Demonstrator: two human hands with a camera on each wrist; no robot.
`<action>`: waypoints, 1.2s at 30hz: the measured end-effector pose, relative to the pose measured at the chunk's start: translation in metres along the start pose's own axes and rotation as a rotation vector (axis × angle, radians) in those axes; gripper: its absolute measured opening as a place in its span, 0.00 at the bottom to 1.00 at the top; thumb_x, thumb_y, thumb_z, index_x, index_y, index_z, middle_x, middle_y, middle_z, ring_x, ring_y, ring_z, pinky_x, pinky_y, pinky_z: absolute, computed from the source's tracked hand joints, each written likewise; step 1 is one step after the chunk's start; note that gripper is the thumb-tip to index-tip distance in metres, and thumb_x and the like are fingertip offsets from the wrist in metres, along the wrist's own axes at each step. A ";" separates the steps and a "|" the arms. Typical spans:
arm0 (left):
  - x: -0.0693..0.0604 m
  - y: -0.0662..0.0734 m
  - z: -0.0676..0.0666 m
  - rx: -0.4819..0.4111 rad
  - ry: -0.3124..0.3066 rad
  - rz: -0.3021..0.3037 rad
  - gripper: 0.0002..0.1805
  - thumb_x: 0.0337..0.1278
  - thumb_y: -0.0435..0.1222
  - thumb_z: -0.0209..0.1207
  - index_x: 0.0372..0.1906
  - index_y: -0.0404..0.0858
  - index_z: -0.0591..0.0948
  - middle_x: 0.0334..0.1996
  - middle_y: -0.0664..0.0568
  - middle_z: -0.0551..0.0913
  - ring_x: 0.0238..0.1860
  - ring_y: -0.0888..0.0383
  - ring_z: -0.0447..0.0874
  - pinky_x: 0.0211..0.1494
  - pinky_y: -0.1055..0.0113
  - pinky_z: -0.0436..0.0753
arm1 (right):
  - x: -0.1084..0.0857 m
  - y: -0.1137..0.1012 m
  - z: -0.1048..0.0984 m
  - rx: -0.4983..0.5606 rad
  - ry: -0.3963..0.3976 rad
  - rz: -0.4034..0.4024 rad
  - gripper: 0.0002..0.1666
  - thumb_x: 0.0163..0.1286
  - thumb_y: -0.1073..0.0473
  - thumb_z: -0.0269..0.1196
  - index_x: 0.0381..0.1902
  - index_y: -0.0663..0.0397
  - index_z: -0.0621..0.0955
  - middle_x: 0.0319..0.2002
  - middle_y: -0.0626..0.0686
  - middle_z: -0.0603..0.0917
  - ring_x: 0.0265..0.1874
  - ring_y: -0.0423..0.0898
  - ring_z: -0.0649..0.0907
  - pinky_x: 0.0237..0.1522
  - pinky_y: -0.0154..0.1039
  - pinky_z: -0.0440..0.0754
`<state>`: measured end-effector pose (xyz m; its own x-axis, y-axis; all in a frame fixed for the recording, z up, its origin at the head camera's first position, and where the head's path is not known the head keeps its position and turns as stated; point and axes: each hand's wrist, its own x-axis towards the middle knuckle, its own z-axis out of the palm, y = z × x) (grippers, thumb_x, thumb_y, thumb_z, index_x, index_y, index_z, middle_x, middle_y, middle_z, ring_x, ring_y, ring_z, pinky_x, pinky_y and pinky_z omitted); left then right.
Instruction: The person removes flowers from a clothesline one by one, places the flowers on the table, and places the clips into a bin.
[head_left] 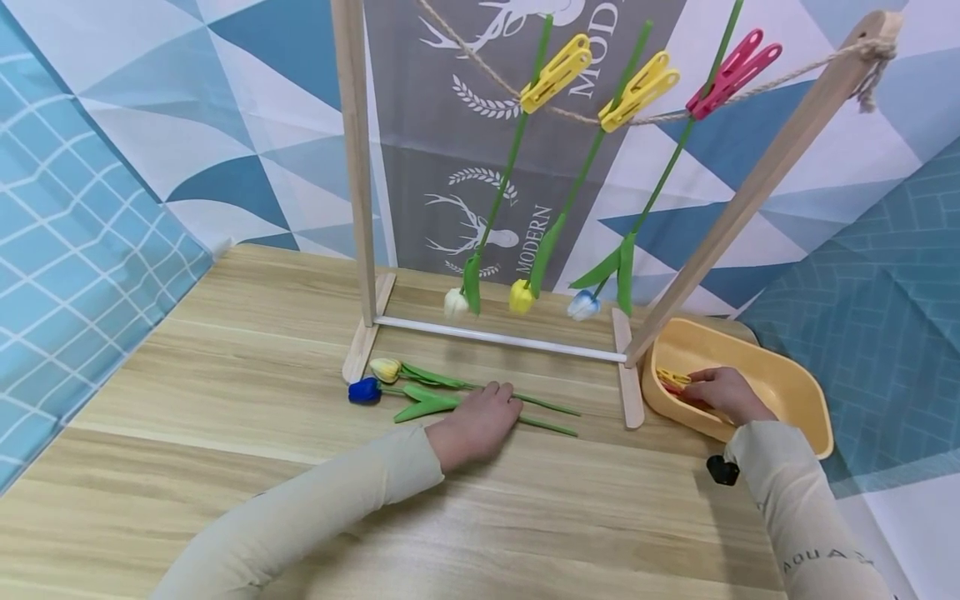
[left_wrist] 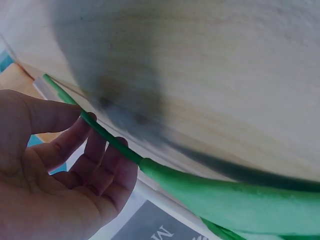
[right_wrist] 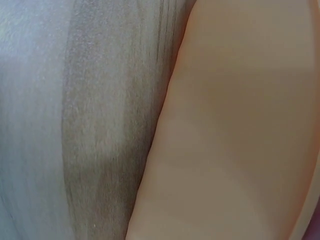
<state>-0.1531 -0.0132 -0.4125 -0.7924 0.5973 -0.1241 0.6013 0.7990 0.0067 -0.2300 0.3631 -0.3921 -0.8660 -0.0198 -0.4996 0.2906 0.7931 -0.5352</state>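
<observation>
My left hand (head_left: 483, 419) is over the stem of the blue tulip (head_left: 365, 391) on the table; in the left wrist view the thumb and fingertips of the left hand (left_wrist: 75, 165) pinch its green stem (left_wrist: 117, 144). A cream-yellow tulip (head_left: 386, 370) lies just behind it. My right hand (head_left: 726, 395) reaches into the orange bin (head_left: 787, 392), its fingers at yellow clothespins (head_left: 672, 377) and something red. What those fingers hold is hidden. The right wrist view shows the bin's inside (right_wrist: 225, 125) but no hand.
A wooden frame (head_left: 360, 167) with a rope (head_left: 480, 65) stands behind the hands. From it hang white (head_left: 456, 302), yellow (head_left: 521, 296) and blue-white (head_left: 583, 306) tulips, heads down, under two yellow pegs and one red peg (head_left: 731, 77). A white bar (head_left: 498, 337) joins the feet.
</observation>
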 end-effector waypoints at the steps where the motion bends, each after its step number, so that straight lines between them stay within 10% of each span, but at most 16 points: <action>1: -0.001 -0.001 0.000 0.001 0.001 -0.001 0.18 0.54 0.28 0.54 0.51 0.40 0.77 0.44 0.49 0.75 0.43 0.55 0.73 0.47 0.62 0.77 | 0.000 -0.001 0.000 -0.004 -0.003 -0.004 0.33 0.67 0.56 0.56 0.60 0.78 0.65 0.54 0.72 0.72 0.40 0.49 0.78 0.43 0.40 0.80; 12: -0.005 -0.011 -0.003 -0.047 0.075 -0.029 0.12 0.55 0.29 0.53 0.45 0.39 0.77 0.36 0.50 0.74 0.34 0.56 0.68 0.33 0.67 0.70 | -0.013 -0.006 -0.003 0.052 0.040 -0.063 0.31 0.69 0.59 0.52 0.60 0.81 0.63 0.42 0.66 0.81 0.32 0.41 0.81 0.38 0.37 0.83; 18: -0.012 -0.021 -0.008 -0.089 0.160 -0.035 0.06 0.61 0.34 0.52 0.37 0.38 0.78 0.31 0.49 0.73 0.31 0.55 0.70 0.30 0.65 0.70 | -0.027 -0.016 0.000 0.087 0.098 -0.071 0.34 0.72 0.47 0.50 0.61 0.73 0.65 0.51 0.68 0.75 0.40 0.49 0.81 0.39 0.37 0.82; 27: -0.028 -0.043 -0.016 -0.228 0.196 -0.101 0.06 0.62 0.36 0.54 0.36 0.37 0.77 0.31 0.50 0.73 0.33 0.55 0.71 0.33 0.61 0.74 | -0.045 -0.042 0.013 0.079 0.199 -0.157 0.39 0.68 0.37 0.50 0.60 0.66 0.70 0.55 0.68 0.75 0.47 0.57 0.80 0.44 0.43 0.82; 36: -0.045 -0.064 -0.030 -0.435 0.252 -0.159 0.10 0.63 0.35 0.53 0.44 0.34 0.78 0.39 0.46 0.78 0.41 0.52 0.75 0.45 0.58 0.77 | -0.061 -0.079 0.028 0.113 0.211 -0.202 0.33 0.68 0.42 0.55 0.57 0.64 0.73 0.47 0.63 0.80 0.34 0.42 0.81 0.37 0.33 0.81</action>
<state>-0.1589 -0.0888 -0.3772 -0.9028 0.4217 0.0846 0.4155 0.8042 0.4249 -0.1887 0.2841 -0.3384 -0.9728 -0.0337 -0.2291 0.1372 0.7131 -0.6875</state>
